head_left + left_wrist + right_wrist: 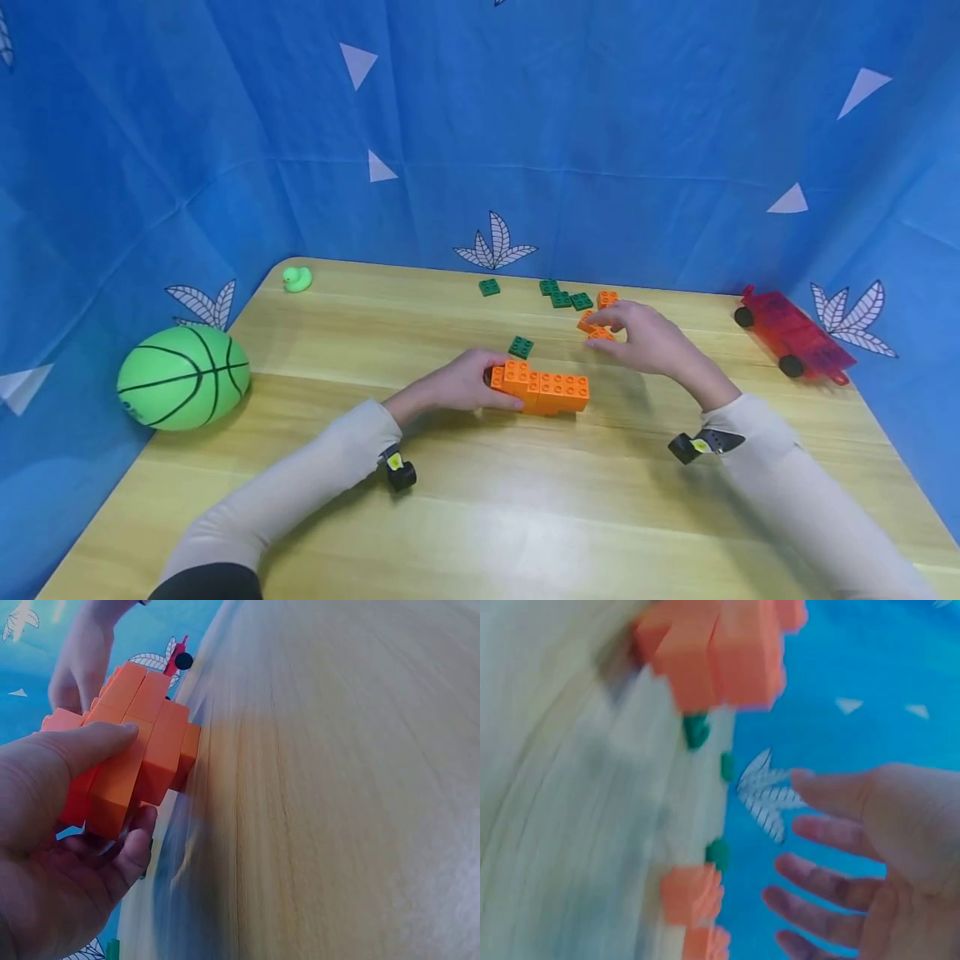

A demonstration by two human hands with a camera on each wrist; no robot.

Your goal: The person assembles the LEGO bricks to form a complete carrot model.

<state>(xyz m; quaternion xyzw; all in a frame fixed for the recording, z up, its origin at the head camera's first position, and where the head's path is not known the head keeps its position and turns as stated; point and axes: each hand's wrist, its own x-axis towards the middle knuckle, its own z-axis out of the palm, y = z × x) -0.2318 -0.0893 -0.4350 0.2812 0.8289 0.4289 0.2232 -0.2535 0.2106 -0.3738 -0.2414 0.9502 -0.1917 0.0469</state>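
Note:
My left hand grips a stepped block of joined orange toy bricks by its left end. In the left wrist view the thumb presses one side of the orange block and the other fingers curl beneath it. My right hand is spread over the loose orange bricks at the back right. Seen from the right wrist, its fingers are parted and nothing lies between them. One green brick sits just behind the orange block.
Several flat green bricks lie near the back edge, with another green brick to their left. A red wheeled cart stands at the far right. On the left are a green ball and a small green duck. Blue cloth surrounds the table.

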